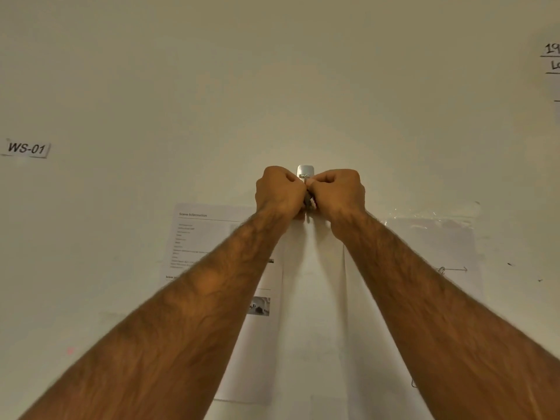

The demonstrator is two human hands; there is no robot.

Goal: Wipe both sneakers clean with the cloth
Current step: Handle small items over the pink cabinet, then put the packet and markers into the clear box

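A white cloth hangs flat against the wall below a small metal hook. My left hand and my right hand meet just under the hook, both with fingers curled, and pinch the cloth's top where it gathers. A small dark part shows between the two hands; I cannot tell what it is. Both forearms reach up from the bottom of the view and cover the cloth's sides. No sneakers are in view.
The whole view is a pale wall. A printed sheet is stuck left of the cloth, and a sheet under clear plastic is to the right. A "WS-01" label sits far left, with a handwritten note at the upper right edge.
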